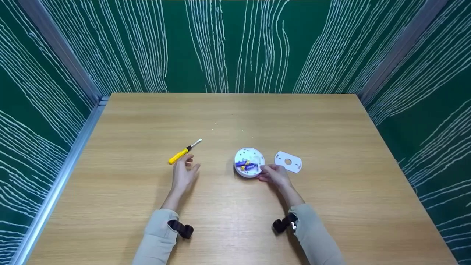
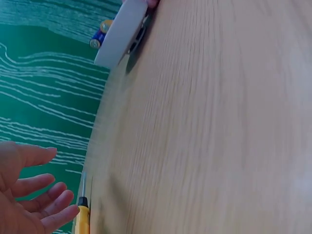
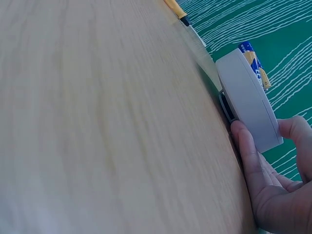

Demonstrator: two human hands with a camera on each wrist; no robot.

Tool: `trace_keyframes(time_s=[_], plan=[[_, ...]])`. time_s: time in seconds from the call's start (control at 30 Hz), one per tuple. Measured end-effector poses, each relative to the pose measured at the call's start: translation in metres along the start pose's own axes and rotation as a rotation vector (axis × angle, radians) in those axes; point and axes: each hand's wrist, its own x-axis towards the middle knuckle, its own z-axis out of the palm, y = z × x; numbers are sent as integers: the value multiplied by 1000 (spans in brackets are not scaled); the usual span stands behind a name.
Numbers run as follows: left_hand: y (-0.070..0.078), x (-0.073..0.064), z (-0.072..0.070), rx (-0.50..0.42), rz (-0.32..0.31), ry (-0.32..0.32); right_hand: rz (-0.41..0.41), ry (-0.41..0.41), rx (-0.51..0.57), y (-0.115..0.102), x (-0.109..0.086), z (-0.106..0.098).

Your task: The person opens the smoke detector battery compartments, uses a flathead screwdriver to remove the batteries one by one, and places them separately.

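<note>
My right hand (image 1: 275, 176) holds a round white device (image 1: 250, 152) by its near right edge, thumb on top and fingers beneath. Blue-and-yellow batteries (image 1: 248, 166) lie in its upward face and stick up above the rim. In the right wrist view the device (image 3: 245, 100) looks slightly lifted, with a dark part under it. My left hand (image 1: 183, 175) hovers over the wood with fingers spread and relaxed, holding nothing. Just beyond its fingertips lies a yellow-handled screwdriver (image 1: 178, 156), its tip pointing away to the right.
A flat white plate (image 1: 295, 166) with a round hole lies right of the device, beyond my right hand. Several tiny white bits (image 1: 242, 130) are scattered farther back on the wooden table (image 1: 235, 221). Green, white-streaked walls (image 1: 176, 44) surround it.
</note>
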Motion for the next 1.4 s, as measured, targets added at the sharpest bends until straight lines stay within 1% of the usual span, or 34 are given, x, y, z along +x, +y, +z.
trace_keyframes(time_s=[0.07,0.17,0.23,0.33,0.43,0.53,0.63,0.87,1.17,1.3,1.4], plan=[[2,-3,4,-7,-23,-32,0,4,-5,-1,0,0],[5,-7,10,-13,-22,-59,-4,3,-8,-1,0,0],[7,-10,14,-28,2,-70,-7,1,-10,-1,0,0],[9,-13,20,-65,56,-78,-8,-1,-7,-1,0,0],[12,-15,27,-108,113,-73,-5,-4,2,0,0,0],[16,-17,33,-128,157,-73,-3,-10,8,0,-1,0],[20,-18,38,-141,180,-81,-4,-18,13,0,-1,0],[24,-18,51,-174,236,-85,-3,-30,16,-3,-3,-1],[27,-16,65,-216,242,-102,3,-14,-2,-2,-1,0],[26,-16,73,-226,235,-108,9,-6,-16,-2,0,0],[24,-15,78,-237,245,-110,11,-3,-19,-2,0,0]])
